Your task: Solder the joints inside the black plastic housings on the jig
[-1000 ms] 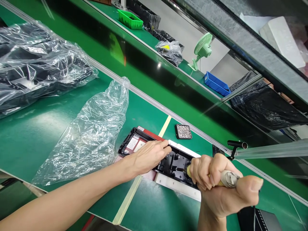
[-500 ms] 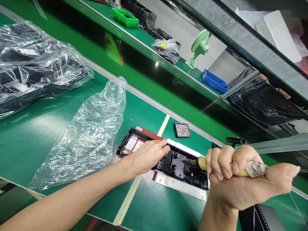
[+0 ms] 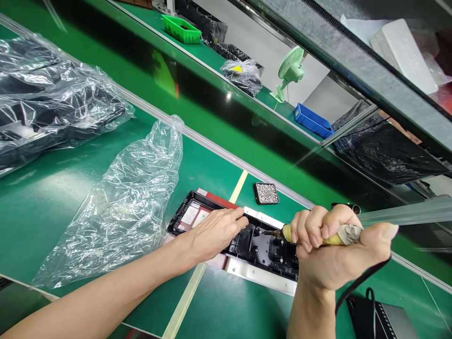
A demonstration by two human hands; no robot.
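Note:
A long black plastic housing (image 3: pixel 262 252) lies open side up on a red and white metal fixture (image 3: pixel 259 274), posts and ribs showing inside. My left hand (image 3: pixel 224 228) rests over its middle, fingers bent and pressed together; whatever they pinch is hidden. In my right fist, thumb stretched out, is a corded soldering iron (image 3: pixel 287 233) with a yellow, tape-wrapped handle. Its dark tip points left into the housing, close to a small post; whether it touches cannot be told. Behind the housing stands a small black tray (image 3: pixel 266 193) of tiny shiny metal pieces.
A clear plastic bag (image 3: pixel 120 197) lies left of the housing, and bagged black parts (image 3: pixel 52 103) lie farther left. A metal rail (image 3: pixel 219 148) edges the green bench's back. A dark notebook-like object (image 3: pixel 391 315) lies at lower right. A metal shelf beam (image 3: pixel 381 61) crosses overhead.
My right hand has moved left with the soldering iron, bringing its tip farther along the housing. Its black cord now shows below the hand. My left hand has stayed in place.

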